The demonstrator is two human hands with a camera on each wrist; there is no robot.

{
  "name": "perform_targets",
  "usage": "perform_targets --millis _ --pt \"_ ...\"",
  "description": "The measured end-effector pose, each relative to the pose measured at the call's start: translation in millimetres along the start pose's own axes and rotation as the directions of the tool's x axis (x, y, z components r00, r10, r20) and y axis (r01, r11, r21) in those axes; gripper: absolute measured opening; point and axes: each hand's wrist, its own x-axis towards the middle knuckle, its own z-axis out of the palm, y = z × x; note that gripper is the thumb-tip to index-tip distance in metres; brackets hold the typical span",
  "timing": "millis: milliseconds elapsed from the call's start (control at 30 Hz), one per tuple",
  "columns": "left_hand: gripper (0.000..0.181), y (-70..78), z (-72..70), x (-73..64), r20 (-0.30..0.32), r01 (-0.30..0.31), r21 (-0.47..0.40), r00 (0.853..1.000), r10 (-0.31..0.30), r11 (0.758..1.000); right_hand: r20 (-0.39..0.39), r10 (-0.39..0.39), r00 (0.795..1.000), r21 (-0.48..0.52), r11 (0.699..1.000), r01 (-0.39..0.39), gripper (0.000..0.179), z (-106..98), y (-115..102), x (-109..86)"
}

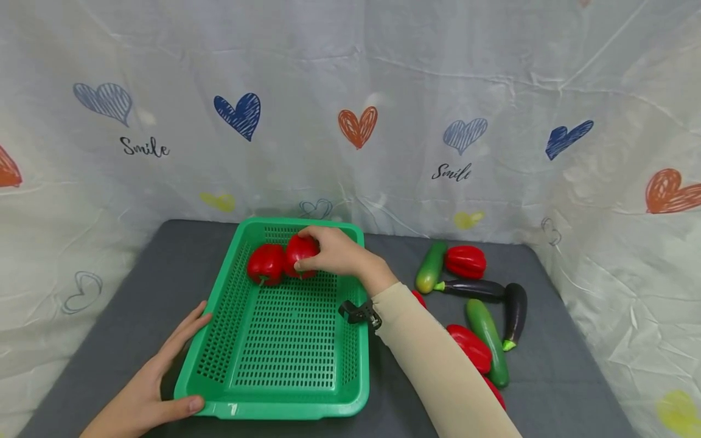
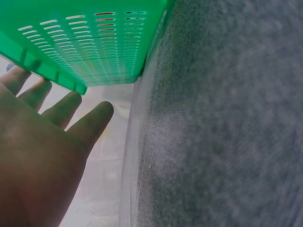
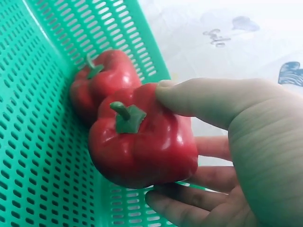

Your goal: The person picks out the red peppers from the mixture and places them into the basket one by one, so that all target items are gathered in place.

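A green perforated plastic basket (image 1: 285, 401) stands on the grey table. Inside it, near the far end, my right hand (image 1: 335, 250) holds a red bell pepper (image 3: 147, 142) between thumb and fingers. Beside that one, to its left, another red bell pepper (image 1: 265, 265) lies in the basket; in the right wrist view the two appear to touch. My left hand (image 1: 145, 389) rests against the basket's near-left rim, its fingers stretched along the outside and the thumb at the front corner. In the left wrist view those straight fingers (image 2: 64, 111) reach the underside of the rim.
Right of the basket lie a red bell pepper (image 1: 465, 261), cucumbers (image 1: 431, 267) (image 1: 487, 340) and eggplants (image 1: 473, 289) (image 1: 515, 313). More red peppers (image 1: 470, 347) are partly hidden by my right sleeve. A white curtain (image 1: 405, 201) with printed hearts hangs behind the table.
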Motion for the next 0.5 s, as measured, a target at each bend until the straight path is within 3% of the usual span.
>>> perform_targets --millis 500 --pt "0.107 -1.3 0.5 -0.3 0.003 0.003 -0.006 1.0 -0.003 1.0 0.028 -0.004 1.0 -0.048 0.999 0.006 0.067 6.6 5.4 1.1"
